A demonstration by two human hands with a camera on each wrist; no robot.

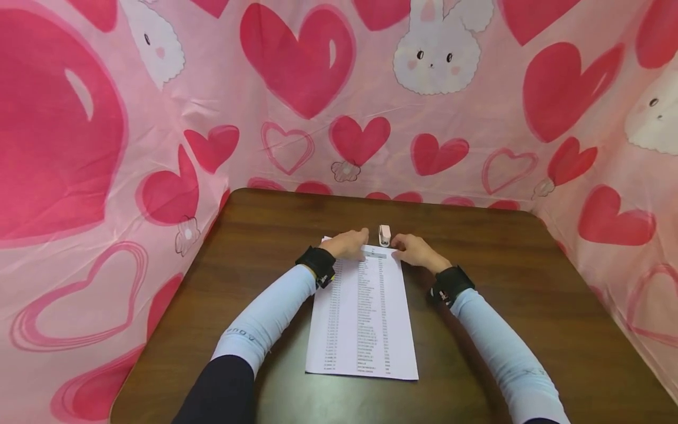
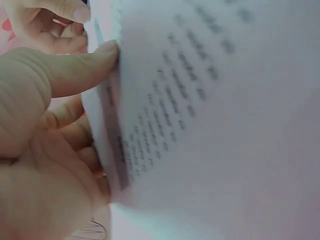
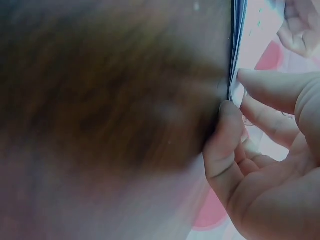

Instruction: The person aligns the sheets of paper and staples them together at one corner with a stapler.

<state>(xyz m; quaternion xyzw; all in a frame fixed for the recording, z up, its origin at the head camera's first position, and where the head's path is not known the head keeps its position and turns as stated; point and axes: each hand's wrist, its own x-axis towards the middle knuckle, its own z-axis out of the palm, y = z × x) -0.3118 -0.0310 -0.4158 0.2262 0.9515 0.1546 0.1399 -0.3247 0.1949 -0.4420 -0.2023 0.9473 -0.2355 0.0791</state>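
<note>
A stack of printed paper sheets (image 1: 365, 318) lies on the table, its rows of small text facing up and a grey band across its top. My left hand (image 1: 346, 242) holds the top left part of the stack. In the left wrist view its thumb (image 2: 85, 70) presses on the printed face, with the other fingers behind the edge. At the top right corner, my right hand (image 1: 418, 252) pinches the sheets (image 3: 238, 40) between thumb and forefinger. Just beyond the top edge, between both hands, stands a small pale pink and white stapler (image 1: 384, 235).
The dark brown wooden table (image 1: 508, 259) has rounded far corners. A pink cloth (image 1: 296, 147) printed with hearts and rabbits hangs around its back and sides. Both wrists wear black straps (image 1: 452, 284) over pale sleeves.
</note>
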